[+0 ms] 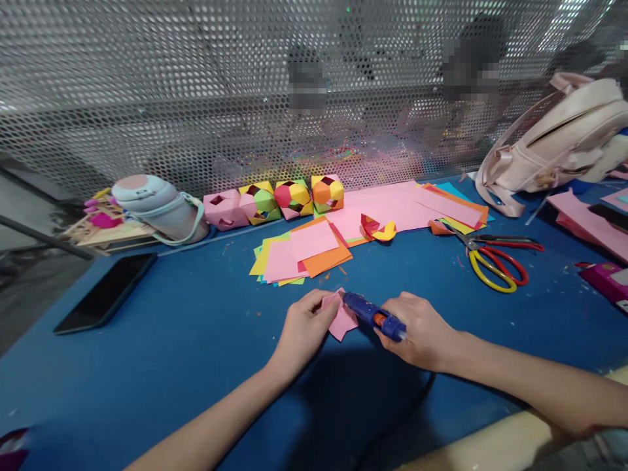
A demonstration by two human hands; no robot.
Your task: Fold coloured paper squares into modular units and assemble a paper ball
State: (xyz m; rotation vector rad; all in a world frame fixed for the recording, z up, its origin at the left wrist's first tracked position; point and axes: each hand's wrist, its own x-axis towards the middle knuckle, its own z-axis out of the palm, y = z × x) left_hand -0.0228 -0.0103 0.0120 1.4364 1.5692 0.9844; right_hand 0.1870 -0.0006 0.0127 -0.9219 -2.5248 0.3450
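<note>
Your right hand [418,331] grips the glue gun [373,316]; your left hand [303,328] pinches pink paper [343,322] near the counter's [196,347] front edge.

Left hand [303,327] pins folded pink paper [342,318] to the blue table [196,340]. Right hand [422,330] grips a blue glue gun [373,316], nozzle at the paper. Scissors [495,261] lie well apart, right.

bare forearms, bare left hand [300,325] and right hand [418,329].

Forearms forward; left hand [301,325] in a pinch, right hand [422,329] fisted.
</note>
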